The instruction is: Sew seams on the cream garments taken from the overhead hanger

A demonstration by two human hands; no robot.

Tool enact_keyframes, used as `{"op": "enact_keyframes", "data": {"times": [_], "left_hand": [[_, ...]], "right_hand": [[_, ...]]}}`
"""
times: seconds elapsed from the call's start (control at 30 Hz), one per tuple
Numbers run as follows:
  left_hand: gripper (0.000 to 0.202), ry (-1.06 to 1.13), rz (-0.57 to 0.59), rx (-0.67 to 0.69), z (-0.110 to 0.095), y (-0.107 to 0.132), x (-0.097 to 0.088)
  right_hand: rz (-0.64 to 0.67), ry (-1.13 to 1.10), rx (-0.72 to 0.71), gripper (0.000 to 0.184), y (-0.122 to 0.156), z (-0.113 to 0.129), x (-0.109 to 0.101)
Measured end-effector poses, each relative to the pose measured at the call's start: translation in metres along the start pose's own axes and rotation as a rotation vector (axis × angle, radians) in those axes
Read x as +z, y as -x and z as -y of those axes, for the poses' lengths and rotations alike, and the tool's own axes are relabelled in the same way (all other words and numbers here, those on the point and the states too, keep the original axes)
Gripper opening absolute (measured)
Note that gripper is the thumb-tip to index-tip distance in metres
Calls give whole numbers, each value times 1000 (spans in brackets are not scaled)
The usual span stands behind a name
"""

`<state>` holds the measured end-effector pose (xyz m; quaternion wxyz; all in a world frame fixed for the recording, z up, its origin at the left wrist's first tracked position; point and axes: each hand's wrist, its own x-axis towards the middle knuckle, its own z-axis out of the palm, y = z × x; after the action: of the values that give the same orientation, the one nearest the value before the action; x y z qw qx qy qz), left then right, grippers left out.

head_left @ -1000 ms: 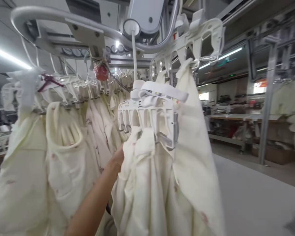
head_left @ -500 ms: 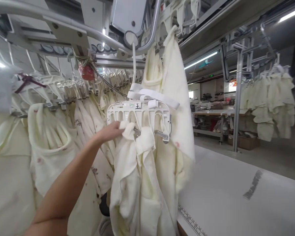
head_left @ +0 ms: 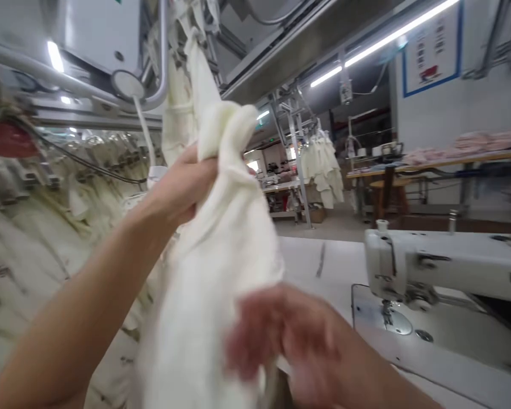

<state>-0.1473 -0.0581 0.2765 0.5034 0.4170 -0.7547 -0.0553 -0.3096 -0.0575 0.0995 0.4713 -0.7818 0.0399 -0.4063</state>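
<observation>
A cream-white fabric garment piece (head_left: 234, 227) hangs from my left hand (head_left: 191, 182), which is closed around its bunched upper part. Its lower part drops down in front of me, blurred by motion. My right hand (head_left: 289, 341) is beside the lower cloth, its fingers curled and smeared; whether it touches the fabric I cannot tell. Behind my left hand, the white hanger (head_left: 142, 130) dangles from the overhead rail, its clip part mostly hidden by hand and cloth.
A white sewing machine (head_left: 443, 261) stands at the right on a white table (head_left: 302, 250). Cream garments (head_left: 38, 238) hang densely at the left, and more garments (head_left: 321, 165) hang farther back. A metal rail (head_left: 85, 91) runs overhead. Pink fabric (head_left: 464, 146) lies on a distant table.
My left hand has brought the cream garment piece off the hanger and nearer to me. My right hand has come into view. The view has swung right, bringing in the sewing machine.
</observation>
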Motion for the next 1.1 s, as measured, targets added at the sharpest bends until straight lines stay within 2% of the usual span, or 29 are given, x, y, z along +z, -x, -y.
{"op": "enact_keyframes", "data": {"times": [0.03, 0.07, 0.13, 0.2, 0.27, 0.33, 0.4, 0.47, 0.53, 0.57, 0.6, 0.67, 0.7, 0.73, 0.8, 0.83, 0.9, 0.97, 1.03, 1.1], "left_hand": [[29, -55, 41, 92, -2, -3, 14], [32, -137, 49, 189, -2, -4, 27], [39, -291, -4, 319, 1, -2, 51], [46, -367, -74, 325, 6, 3, 70], [52, -415, -74, 278, 8, 7, 82], [56, -495, -35, 265, 7, 8, 81], [60, -582, -6, 259, 6, 10, 68], [68, -626, -18, 240, 14, 17, 52], [78, -652, -16, 154, 39, 33, 48], [82, -673, 21, 79, 58, 45, 54], [84, -716, 86, -12, 80, 59, 66], [75, -809, 318, -149, 125, 90, 102], [75, -796, 433, -147, 145, 105, 123], [83, -770, 527, -157, 159, 118, 144], [87, -522, 650, -130, 172, 134, 180], [82, -372, 654, -117, 170, 137, 194], [59, -68, 627, -126, 157, 133, 217], [36, 163, 621, -208, 141, 125, 233], [25, 312, 624, -265, 130, 120, 243], [19, 358, 574, -264, 126, 121, 249]], "right_hand": [[-53, -179, -7, 56, -13, 2, -3], [-172, -263, -36, 54, -25, 2, -7], [-425, -258, -34, 53, -39, -3, -14], [-555, -132, 20, 57, -42, -8, -18], [-548, -65, 68, 56, -37, -12, -18], [-528, -91, 93, 46, -28, -10, -23], [-529, -197, 118, 36, -15, -3, -37], [-534, -332, 173, 34, 5, 3, -57], [-519, -433, 276, 34, 30, 1, -76], [-509, -464, 342, 34, 44, -5, -83], [-500, -479, 406, 35, 57, -14, -86], [-527, -422, 491, 36, 80, -36, -85], [-560, -355, 513, 37, 89, -48, -81], [-591, -278, 525, 38, 96, -59, -76], [-639, -148, 539, 38, 106, -74, -66], [-653, -105, 544, 38, 109, -77, -63], [-688, -40, 555, 36, 115, -77, -58], [-728, 38, 573, 34, 123, -72, -57], [-719, 116, 618, 33, 133, -64, -59], [-678, 230, 644, 36, 141, -58, -63]]}}
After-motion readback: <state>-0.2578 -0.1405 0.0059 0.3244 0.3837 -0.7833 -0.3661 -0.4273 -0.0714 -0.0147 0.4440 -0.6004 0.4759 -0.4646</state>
